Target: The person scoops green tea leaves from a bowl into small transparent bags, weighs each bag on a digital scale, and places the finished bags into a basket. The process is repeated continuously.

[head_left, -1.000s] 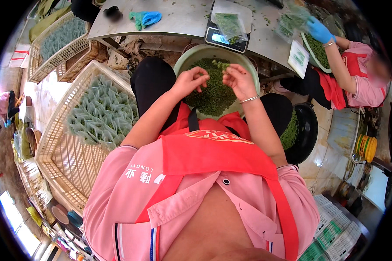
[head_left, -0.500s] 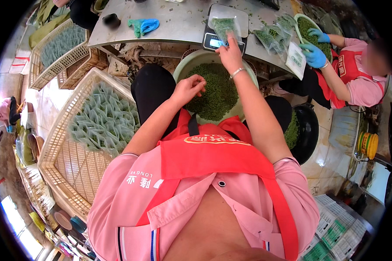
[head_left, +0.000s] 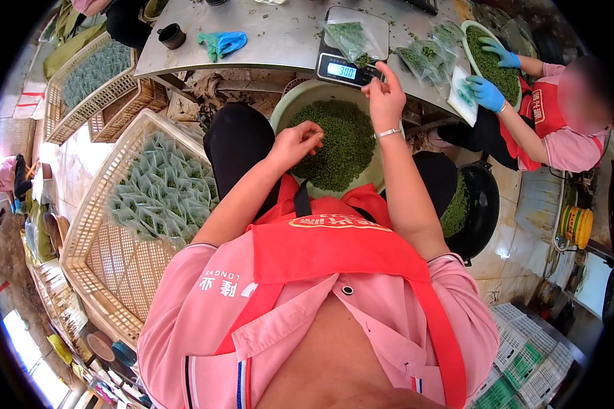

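Observation:
A clear bag of small green grains (head_left: 348, 37) lies tilted on the platform of a digital scale (head_left: 378, 31), whose display is lit. Just in front of the scale is my right hand (head_left: 387, 97), empty, with the index finger stretched out and the others loosely bent. My left hand (head_left: 297, 145) hovers over the left side of a pale green basin (head_left: 278, 114) between my knees. Its fingers are curled together, and what they hold, if anything, is hidden. Loose green grains (head_left: 335, 153) fill much of the basin.
To my left stands a cream plastic crate (head_left: 109, 279) with many filled bags (head_left: 160, 187). More bags (head_left: 423, 58) lie on the metal table (head_left: 286, 34), beside a blue glove (head_left: 223, 44) and dark cup (head_left: 172, 36). A co-worker's gloved hands (head_left: 486, 93) are at the right. A black pan (head_left: 481, 211) is near my right knee.
My right hand has let go of the bag and drawn back toward me and rightward. The bag now rests on the scale. My left hand has hardly moved.

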Demonstrator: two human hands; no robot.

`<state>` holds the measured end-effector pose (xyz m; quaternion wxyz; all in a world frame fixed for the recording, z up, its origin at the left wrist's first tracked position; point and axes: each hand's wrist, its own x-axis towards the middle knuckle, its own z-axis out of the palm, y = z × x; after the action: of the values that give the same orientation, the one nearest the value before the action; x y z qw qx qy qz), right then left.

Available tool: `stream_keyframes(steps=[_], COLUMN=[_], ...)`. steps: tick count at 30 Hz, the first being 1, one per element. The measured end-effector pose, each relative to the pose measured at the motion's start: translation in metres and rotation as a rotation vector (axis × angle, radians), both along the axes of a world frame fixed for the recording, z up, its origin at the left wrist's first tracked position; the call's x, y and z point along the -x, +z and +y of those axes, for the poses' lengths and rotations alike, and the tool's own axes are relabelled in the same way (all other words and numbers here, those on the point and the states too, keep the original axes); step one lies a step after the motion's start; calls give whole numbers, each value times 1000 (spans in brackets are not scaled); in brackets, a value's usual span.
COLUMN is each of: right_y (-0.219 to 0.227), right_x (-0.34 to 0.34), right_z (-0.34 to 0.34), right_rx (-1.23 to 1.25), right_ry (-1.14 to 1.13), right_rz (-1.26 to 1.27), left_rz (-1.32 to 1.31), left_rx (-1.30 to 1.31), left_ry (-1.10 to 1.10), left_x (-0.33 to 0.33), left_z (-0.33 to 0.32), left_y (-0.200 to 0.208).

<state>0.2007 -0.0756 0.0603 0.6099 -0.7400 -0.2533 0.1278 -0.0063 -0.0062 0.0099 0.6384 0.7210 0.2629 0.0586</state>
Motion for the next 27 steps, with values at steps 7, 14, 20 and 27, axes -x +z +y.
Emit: stream_keyframes(steps=[7,14,20,27], right_y=[-19,-1,-68,-189], right_x=[-9,-21,23,27], right_z=[9,30,-41,-92], right_rx=[156,322,356,1166], right_ry=[168,150,129,558], right_rz=[-603,-745,-359,-149], left_rz=[8,24,-12,49], left_rx=[4,2,7,-62], left_ry=[-12,14,40,-4], left_x=[-6,0,-3,-8], left_z=[-1,1,0,-4], left_y=[-3,4,-8,-7])
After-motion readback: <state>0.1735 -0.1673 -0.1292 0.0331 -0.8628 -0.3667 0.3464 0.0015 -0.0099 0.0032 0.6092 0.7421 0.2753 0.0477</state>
